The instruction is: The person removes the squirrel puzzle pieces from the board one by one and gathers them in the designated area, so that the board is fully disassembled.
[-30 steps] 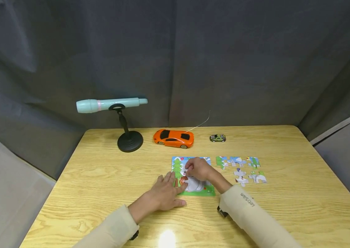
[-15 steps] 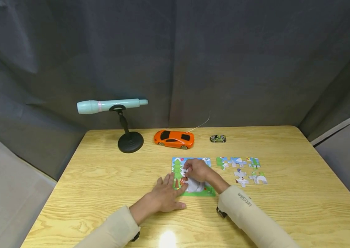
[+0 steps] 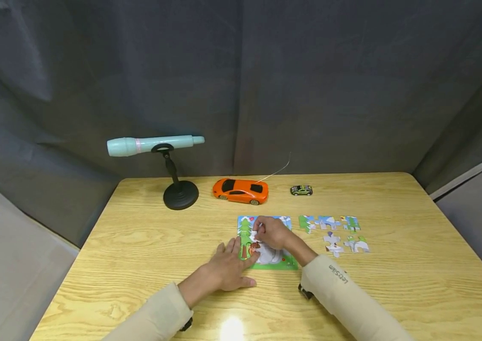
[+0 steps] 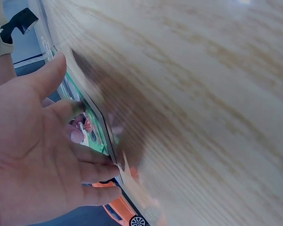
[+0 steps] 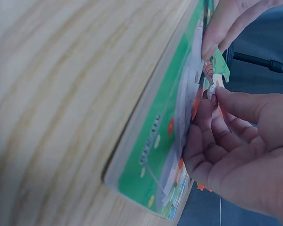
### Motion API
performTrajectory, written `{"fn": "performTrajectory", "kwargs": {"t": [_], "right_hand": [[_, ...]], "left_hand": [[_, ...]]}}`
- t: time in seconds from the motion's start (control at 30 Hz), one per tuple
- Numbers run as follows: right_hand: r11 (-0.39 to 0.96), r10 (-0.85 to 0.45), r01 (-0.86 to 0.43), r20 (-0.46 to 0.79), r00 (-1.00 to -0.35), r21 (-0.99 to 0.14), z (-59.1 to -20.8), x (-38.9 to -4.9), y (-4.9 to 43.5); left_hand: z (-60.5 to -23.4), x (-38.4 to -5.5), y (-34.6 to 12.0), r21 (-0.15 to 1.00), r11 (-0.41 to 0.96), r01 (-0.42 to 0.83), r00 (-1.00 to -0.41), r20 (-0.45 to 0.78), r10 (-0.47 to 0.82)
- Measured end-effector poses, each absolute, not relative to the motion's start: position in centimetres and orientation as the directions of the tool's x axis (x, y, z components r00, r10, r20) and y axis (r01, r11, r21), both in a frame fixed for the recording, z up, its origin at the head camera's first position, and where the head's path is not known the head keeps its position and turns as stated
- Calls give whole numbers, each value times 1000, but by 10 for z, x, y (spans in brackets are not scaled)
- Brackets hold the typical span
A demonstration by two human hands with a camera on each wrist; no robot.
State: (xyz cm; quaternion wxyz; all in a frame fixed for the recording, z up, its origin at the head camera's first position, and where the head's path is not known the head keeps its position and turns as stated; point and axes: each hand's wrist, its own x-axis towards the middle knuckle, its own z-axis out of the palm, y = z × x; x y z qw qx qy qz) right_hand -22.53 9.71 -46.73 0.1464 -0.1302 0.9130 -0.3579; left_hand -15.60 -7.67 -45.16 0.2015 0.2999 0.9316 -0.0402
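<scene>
A snowman jigsaw puzzle (image 3: 276,266) with a green lower border lies on the table. My left hand (image 3: 226,271) spreads its straight fingers over the puzzle's left edge and touches it; in the left wrist view the palm of this hand (image 4: 37,146) faces the camera. Above the puzzle's middle, my right hand (image 3: 272,233) pinches a jigsaw piece between thumb and fingertips. That jigsaw piece (image 5: 220,66), green and white, stands tilted up from the board in the right wrist view. Part of the snowman picture is hidden under the right hand.
Several loose jigsaw pieces (image 3: 333,240) lie right of the puzzle. Behind it stand an orange toy car (image 3: 241,190) with a thin antenna and a small toy car (image 3: 301,190). A light-blue microphone (image 3: 155,145) rests on a black stand (image 3: 180,195) at the back left.
My right fingertips shift very slightly over the puzzle with the jigsaw piece in their pinch. The left hand stays in place, and the loose pieces have not moved.
</scene>
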Motion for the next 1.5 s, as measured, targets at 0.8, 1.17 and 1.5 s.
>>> {"fn": "performTrajectory", "kwargs": {"t": [0.8, 1.17, 1.5], "right_hand": [[634, -408, -121, -198, -891, -763, -446, -228, 119], [545, -429, -124, -149, -891, -830, -444, -227, 180], [570, -363, -72, -173, -916, -819, -445, -218, 224]], "left_hand": [[-451, -157, -75, 53, 818, 573, -742, -391, 545], [-450, -155, -74, 67, 823, 564, -745, -390, 542], [-448, -155, -74, 71, 823, 564, -744, -389, 543]]}}
